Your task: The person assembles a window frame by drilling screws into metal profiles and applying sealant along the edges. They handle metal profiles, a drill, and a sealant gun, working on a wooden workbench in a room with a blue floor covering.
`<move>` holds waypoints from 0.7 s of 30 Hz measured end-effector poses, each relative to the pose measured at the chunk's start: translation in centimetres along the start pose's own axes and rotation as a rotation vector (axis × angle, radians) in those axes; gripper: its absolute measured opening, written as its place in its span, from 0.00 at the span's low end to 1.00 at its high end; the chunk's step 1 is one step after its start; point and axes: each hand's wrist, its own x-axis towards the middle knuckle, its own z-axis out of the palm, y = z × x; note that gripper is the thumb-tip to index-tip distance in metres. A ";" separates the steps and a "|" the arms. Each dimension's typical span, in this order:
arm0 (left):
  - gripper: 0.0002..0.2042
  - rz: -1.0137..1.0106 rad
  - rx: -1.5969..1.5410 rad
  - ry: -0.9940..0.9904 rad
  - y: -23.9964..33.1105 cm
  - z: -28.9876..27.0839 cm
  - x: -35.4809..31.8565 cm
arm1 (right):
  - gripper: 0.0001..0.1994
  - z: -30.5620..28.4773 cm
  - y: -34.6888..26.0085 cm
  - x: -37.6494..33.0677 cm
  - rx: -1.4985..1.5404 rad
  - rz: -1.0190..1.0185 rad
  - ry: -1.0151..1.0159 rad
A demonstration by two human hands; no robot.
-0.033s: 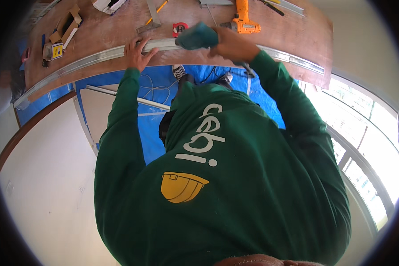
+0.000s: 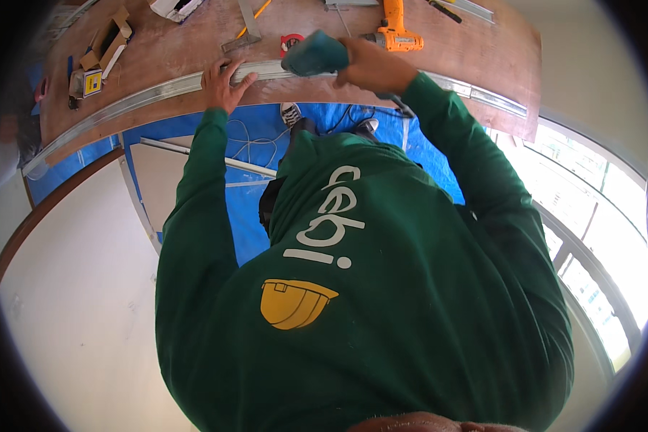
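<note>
On the far left of the worktop (image 2: 158, 50), an open brown box (image 2: 106, 42), with insides hard to see, by a yellow box (image 2: 92, 83). Along the near edge, a long metal strip (image 2: 147, 94). Resting left hand (image 2: 224, 88) on it with spread fingers; gripping teal power tool (image 2: 315, 54) over it with right hand (image 2: 379, 68). Just beyond, red tape measure (image 2: 291, 43), orange drill (image 2: 400, 33).

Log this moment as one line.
left hand: on long silver metal channel | right hand: gripping teal power tool | orange cordless drill: on reddish-brown wooden tabletop

White lowercase lettering (image 2: 324, 243) stands beside a yellow helmet emblem (image 2: 295, 304) on the green shirt (image 2: 425, 309)
</note>
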 end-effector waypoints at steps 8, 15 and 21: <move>0.30 -0.108 -0.005 0.119 -1.0 4.5 1.9 | 0.27 5.0 -3.6 -0.8 -0.164 -0.046 0.145; 0.32 -0.143 0.037 0.068 0.0 3.3 2.2 | 0.27 8.2 -2.0 -2.5 -0.010 -0.036 0.275; 0.33 -0.206 0.053 0.081 1.8 2.4 2.5 | 0.34 6.4 -1.7 -2.1 0.180 0.033 0.233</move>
